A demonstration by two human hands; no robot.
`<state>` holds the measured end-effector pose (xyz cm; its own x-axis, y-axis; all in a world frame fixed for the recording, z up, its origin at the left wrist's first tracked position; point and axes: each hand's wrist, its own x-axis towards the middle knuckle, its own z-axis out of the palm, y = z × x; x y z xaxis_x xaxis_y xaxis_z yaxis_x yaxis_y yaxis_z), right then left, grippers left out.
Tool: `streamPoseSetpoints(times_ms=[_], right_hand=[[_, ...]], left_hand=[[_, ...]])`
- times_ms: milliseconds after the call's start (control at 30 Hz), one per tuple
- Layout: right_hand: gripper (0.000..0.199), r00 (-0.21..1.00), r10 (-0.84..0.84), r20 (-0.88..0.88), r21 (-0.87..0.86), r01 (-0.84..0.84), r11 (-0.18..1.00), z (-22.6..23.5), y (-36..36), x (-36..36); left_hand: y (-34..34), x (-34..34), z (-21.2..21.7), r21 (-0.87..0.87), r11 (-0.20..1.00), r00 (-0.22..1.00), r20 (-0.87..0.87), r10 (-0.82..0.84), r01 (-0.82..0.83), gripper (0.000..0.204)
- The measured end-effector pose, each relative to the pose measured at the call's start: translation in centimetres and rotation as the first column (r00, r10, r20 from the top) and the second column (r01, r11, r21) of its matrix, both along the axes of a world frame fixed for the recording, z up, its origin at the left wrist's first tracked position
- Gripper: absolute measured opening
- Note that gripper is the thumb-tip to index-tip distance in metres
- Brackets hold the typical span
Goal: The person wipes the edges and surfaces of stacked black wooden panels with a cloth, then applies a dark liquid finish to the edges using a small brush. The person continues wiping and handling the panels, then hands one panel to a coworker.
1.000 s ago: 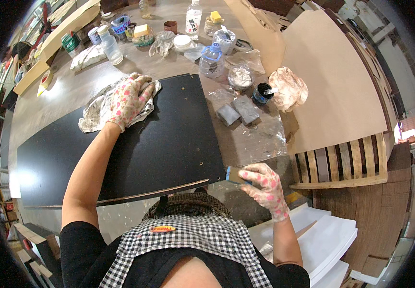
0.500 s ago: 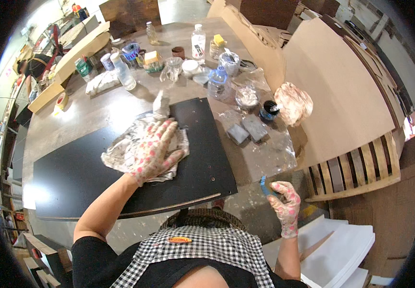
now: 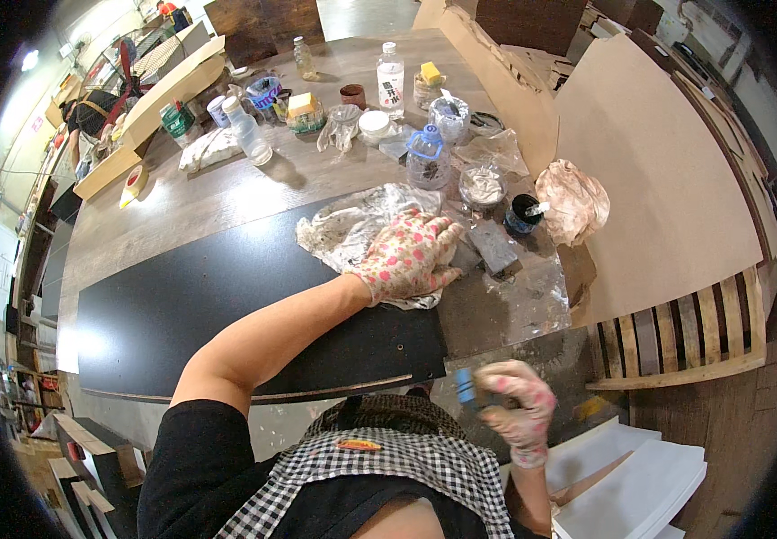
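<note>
Left hand (image 3: 406, 259) flat, fingers spread, pressing rag (image 3: 361, 225) on black board (image 3: 226, 314); right hand (image 3: 514, 409) clamped on blue tool (image 3: 466, 388). Risk: rag sweeps right, hitting grey blocks (image 3: 487, 247), small pot (image 3: 523, 216).

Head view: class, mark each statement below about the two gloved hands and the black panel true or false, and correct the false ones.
1. The left hand presses a crumpled rag on the black panel. True.
2. The right hand is empty. False: it holds a small blue object.
3. Both hands wear flowered gloves. True.
4. The rag lies on the floor. False: it lies on the panel's right end.
5. The right hand rests on the panel. False: it is off the panel, near the table's front edge.
</note>
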<state>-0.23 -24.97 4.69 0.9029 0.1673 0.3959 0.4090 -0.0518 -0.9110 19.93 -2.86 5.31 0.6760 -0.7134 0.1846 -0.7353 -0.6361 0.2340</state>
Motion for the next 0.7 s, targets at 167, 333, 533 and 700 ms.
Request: streamPoseSetpoints(times_ms=[167, 333, 533, 700], right_hand=[[0.042, 0.994, 0.064, 0.087, 0.024, -0.066, 0.998, 1.8, 2.9, 0.2], [0.046, 0.967, -0.242, 0.077, 0.083, 0.236, 0.968, 1.8, 1.3, -3.1], [0.042, 0.898, -0.406, 0.169, 0.214, 0.369, 0.905, 0.5, 1.1, -6.1], [0.056, 0.777, -0.613, 0.144, 0.498, 0.479, 0.723, 4.6, -4.1, -9.4]], left_hand=[[-1.3, -4.8, 1.6, 0.002, 0.987, 0.982, -0.094, -0.162, 0.163, 0.07], [-1.7, -8.8, 0.1, 0.06, 0.943, 0.945, -0.031, -0.326, 0.327, 0.074], [-6.0, -12.7, -1.8, -0.074, 0.869, 0.782, -0.404, -0.474, 0.489, 0.033], [-7.2, -14.6, 1.9, -0.575, 0.786, 0.807, -0.34, -0.482, 0.227, 0.032]])
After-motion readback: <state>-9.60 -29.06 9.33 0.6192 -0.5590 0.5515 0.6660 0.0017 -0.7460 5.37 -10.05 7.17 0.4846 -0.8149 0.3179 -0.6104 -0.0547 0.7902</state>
